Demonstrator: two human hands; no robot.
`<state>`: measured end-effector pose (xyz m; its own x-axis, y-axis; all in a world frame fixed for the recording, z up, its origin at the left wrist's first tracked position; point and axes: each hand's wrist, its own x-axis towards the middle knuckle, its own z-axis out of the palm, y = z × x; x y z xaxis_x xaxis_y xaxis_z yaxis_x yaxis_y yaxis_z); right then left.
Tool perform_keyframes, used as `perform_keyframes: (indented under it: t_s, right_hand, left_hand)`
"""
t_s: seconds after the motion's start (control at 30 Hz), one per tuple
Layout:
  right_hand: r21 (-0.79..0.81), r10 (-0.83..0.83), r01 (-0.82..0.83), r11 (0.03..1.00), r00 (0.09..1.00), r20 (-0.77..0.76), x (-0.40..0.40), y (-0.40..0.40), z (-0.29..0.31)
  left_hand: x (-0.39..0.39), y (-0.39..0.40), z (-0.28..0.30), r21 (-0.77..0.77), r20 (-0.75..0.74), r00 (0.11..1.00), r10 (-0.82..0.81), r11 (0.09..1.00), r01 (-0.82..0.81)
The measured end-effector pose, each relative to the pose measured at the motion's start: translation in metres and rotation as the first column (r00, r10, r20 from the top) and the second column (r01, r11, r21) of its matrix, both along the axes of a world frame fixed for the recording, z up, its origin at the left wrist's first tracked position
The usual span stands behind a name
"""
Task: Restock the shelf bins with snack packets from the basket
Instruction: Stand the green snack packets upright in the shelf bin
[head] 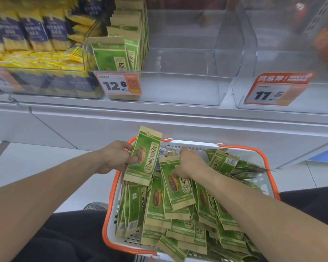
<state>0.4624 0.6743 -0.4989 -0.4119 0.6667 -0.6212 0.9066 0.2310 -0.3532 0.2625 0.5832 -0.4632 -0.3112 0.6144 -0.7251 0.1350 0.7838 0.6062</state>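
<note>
Down low, my left hand pinches one green packet upright over the basket's far-left corner, thumb on its face. My right hand digs into the pile; its fingers are buried behind a second packet, so I cannot tell whether they grip it. Both forearms cover parts of the pile, and the basket's near edge is cut off by the frame. Above, the middle bin holds a row of green packets along its left wall only; the rest stands open. Its tag reads 12.8. The right bin is blurred, its contents hard to make out.
</note>
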Motion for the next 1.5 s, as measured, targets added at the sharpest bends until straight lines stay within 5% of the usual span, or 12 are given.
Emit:
perform_keyframes:
  t_s: [0.2,0.47,0.63,0.73,0.9,1.2,1.5]
  right_hand:
    - [-0.124,0.006,-0.003,0.992,1.0,0.025,0.008,-0.011,-0.007]
    - [-0.137,-0.153,0.146,0.98,0.987,-0.041,0.014,0.02,0.013]
    - [-0.462,-0.462,0.293,0.837,0.831,-0.31,0.026,0.04,0.035]
    - [-0.604,-0.575,0.265,0.751,0.712,-0.403,0.029,0.045,0.043]
    - [-0.628,-0.63,0.262,0.733,0.61,-0.48,0.027,0.044,0.04]
    - [-0.588,-0.582,0.202,0.783,0.569,-0.58,0.017,0.041,0.052]
    - [-0.692,-0.641,0.142,0.708,0.54,-0.545,0.013,0.036,0.055]
  left_hand:
    - [0.014,0.002,0.006,0.022,0.243,0.97,0.016,1.0,-0.022]
    - [0.017,0.014,0.004,0.078,0.016,0.994,0.107,0.991,-0.108]
    - [0.015,0.015,0.005,0.081,-0.117,0.991,0.058,0.995,-0.049]
    - [0.018,0.014,0.01,0.109,-0.028,1.0,0.011,0.994,-0.008]
    - [0.026,0.016,0.021,0.169,0.255,0.966,-0.039,0.986,-0.004]
    - [0.044,0.016,0.041,0.263,0.437,0.899,-0.027,0.96,-0.099]
    - [0.03,0.016,0.046,0.293,0.192,0.963,-0.189,0.947,0.128]
